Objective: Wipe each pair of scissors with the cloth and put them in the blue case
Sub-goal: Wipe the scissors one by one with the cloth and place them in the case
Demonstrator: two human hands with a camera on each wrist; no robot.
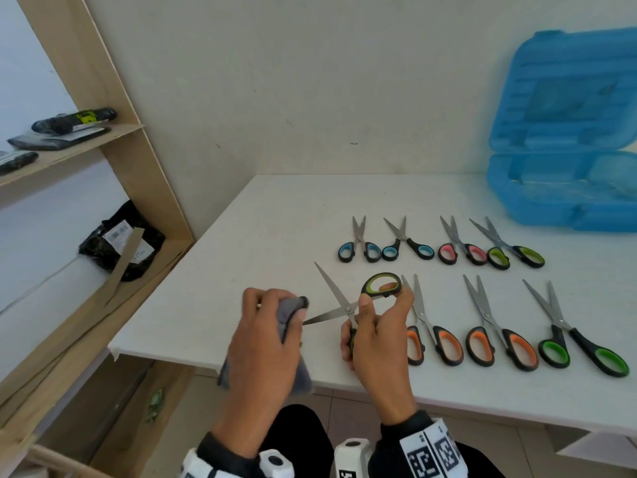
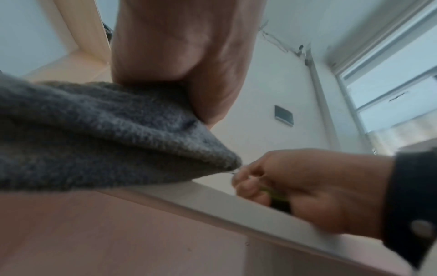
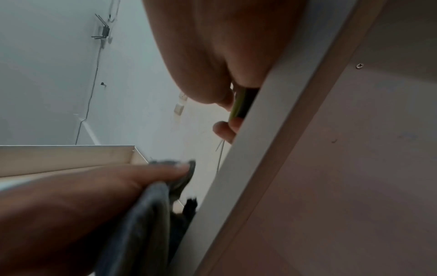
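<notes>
Left hand (image 1: 262, 336) grips grey fleece cloth (image 1: 289, 313) (pinching blade tip); right hand (image 1: 377, 336) holds open lime-green-handled steel scissors (image 1: 348, 307) above white surface (image 1: 275, 236).

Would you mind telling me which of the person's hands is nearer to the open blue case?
Right. The right hand, gripping the lime-handled scissors, sits closer to the blue case at the table's far right; the left hand, holding the grey cloth, is further away.

Green-handled scissors (image 1: 348, 307) are held open above the table edge; one blade tip is pinched in the grey cloth (image 1: 287, 317); the blue case (image 1: 565, 132) stands open.
</notes>
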